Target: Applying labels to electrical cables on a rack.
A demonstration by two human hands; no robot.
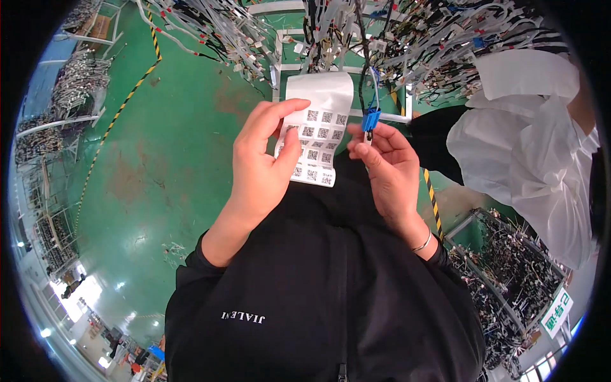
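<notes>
Hiding perhaps a label: right hand [388,165] fingertips.

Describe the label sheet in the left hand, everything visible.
The label sheet is a long white, glossy strip of backing paper carrying rows of small square labels with black printed code patterns. Its top end curls over backward near the hanging wire harnesses; the lower end hangs in front of the black jacket. The left hand pinches its left edge, thumb on the printed face, fingers arched over the top. The right hand, holding a blue connector, sits beside its right edge.
</notes>
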